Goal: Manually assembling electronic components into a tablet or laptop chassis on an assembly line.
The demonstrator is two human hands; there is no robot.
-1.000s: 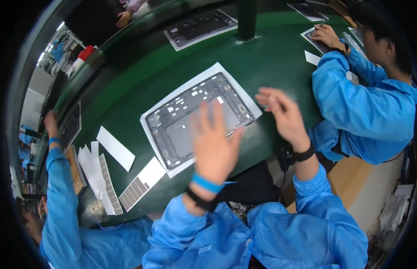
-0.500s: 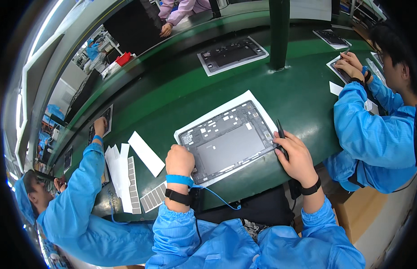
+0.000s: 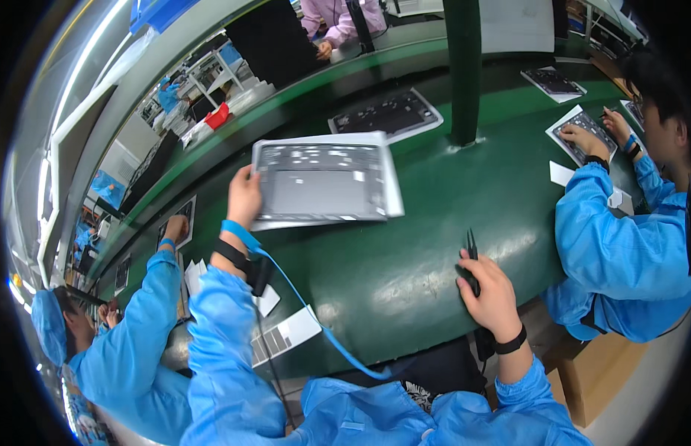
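My left hand (image 3: 245,197) grips the left edge of a dark grey tablet housing (image 3: 319,193), together with the white sheet (image 3: 392,186) beneath it. Both appear raised above the green workbench, left of the middle. Small white pieces dot the upper part of the housing, and a flat grey panel fills its lower part. A blue wrist strap with a cord circles my left wrist. At the right, my right hand (image 3: 494,293) is closed around black tweezers (image 3: 471,245), whose tips point away from me over the bench.
Another tablet housing (image 3: 390,115) lies on a white sheet at the far side, beside a green post (image 3: 464,74). A sheet of grey rectangular stickers (image 3: 286,336) lies near my left forearm. Co-workers in blue sleeves (image 3: 613,238) handle similar housings on both sides.
My left hand has taken the housing and its white sheet off the bench and carried them away from me and leftward. The right hand, still with the tweezers, has come slightly nearer to me.
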